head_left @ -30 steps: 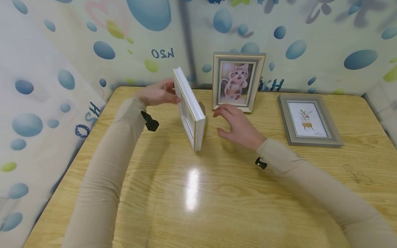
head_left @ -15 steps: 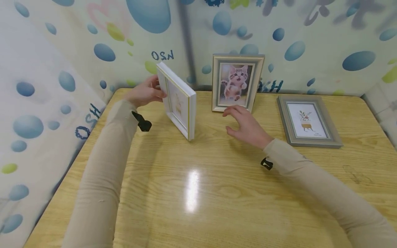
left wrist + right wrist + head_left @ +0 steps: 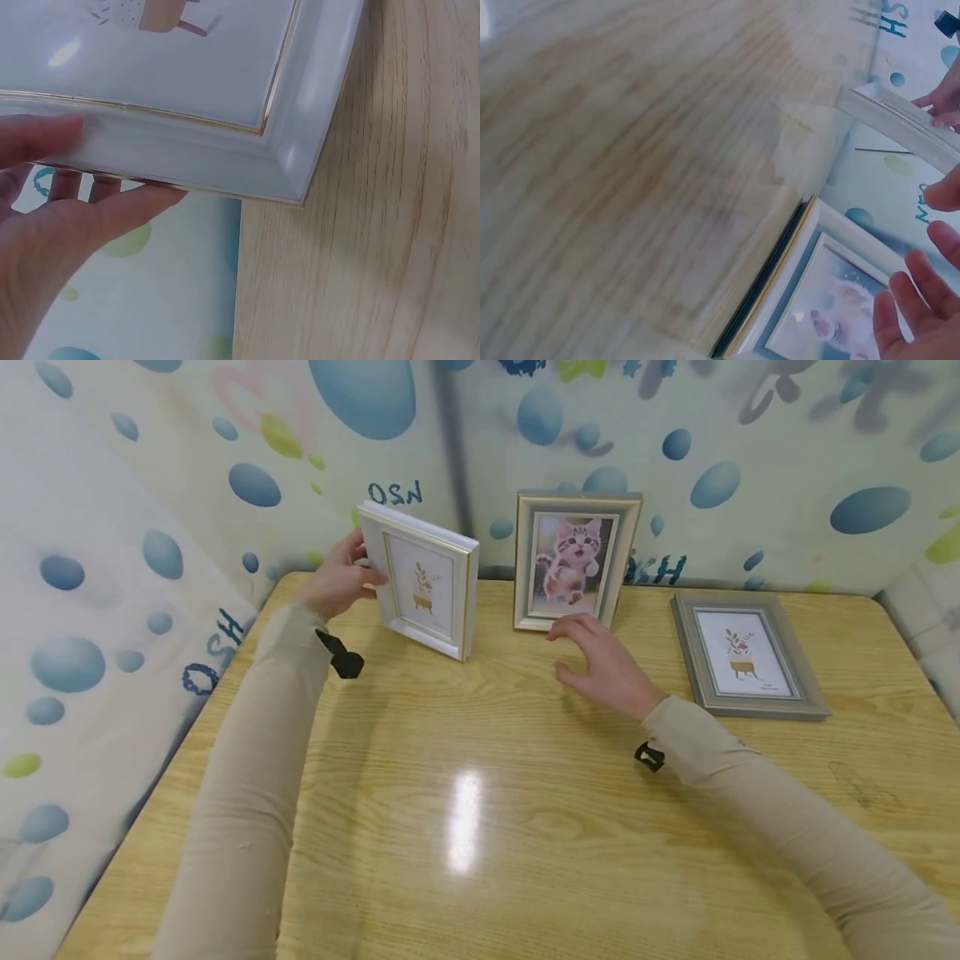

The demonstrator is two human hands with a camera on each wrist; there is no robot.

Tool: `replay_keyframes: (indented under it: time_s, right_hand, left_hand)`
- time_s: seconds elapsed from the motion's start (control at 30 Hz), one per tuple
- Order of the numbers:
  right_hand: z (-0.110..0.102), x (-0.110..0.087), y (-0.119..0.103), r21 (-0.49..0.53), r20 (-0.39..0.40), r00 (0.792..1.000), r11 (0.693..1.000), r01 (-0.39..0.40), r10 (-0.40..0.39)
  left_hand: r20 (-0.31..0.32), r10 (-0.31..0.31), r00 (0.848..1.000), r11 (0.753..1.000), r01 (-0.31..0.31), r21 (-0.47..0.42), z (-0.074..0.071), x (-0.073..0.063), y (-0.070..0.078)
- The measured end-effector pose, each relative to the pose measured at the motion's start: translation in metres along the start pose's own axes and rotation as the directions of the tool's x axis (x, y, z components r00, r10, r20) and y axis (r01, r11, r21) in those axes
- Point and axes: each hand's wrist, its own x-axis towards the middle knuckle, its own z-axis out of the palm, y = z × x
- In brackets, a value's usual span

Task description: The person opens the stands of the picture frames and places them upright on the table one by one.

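A white picture frame (image 3: pixel 431 639) with a thin gold line and a plant print stands upright on the table's left back part, facing forward. My left hand (image 3: pixel 339 578) grips its left side edge; in the left wrist view the thumb (image 3: pixel 45 139) lies on the front border and the fingers (image 3: pixel 142 206) go behind. My right hand (image 3: pixel 609 667) hovers with relaxed, bent fingers and holds nothing. Just behind it stands a silver-gold picture frame (image 3: pixel 525 568) with a kitten photo. In the right wrist view, the right-hand fingers (image 3: pixel 915 300) pass in front of that kitten frame (image 3: pixel 776 315).
A grey picture frame (image 3: pixel 765 703) with a plant print lies flat on the right of the wooden table (image 3: pixel 540 843). Behind the table rises a wall (image 3: pixel 480 435) patterned with blue and green ovals. Another wall (image 3: pixel 112 610) borders the left side.
The white frame has moved left and back in my left hand, turning from nearly edge-on to facing forward. My right hand has drifted slightly right, away from it.
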Motion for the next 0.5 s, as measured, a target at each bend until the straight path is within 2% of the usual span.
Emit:
replay_keyframes:
  time_s: [0.23,0.33,0.5]
  right_hand:
    - [-0.003,-0.002,0.006,0.033,-0.020,1.000,0.999,-0.004,0.005]
    - [-0.003,-0.003,0.008,0.035,-0.023,1.000,0.999,-0.003,0.004]
    - [-0.003,-0.004,0.010,0.038,-0.031,0.999,0.999,-0.004,0.005]
  left_hand:
    - [-0.093,-0.019,0.996,1.000,0.018,-0.006,-0.011,0.000,-0.008]
    - [-0.101,-0.024,0.995,1.000,0.024,-0.002,-0.016,-0.001,-0.010]
    - [-0.091,-0.038,0.995,0.998,0.043,0.055,-0.018,-0.002,-0.011]
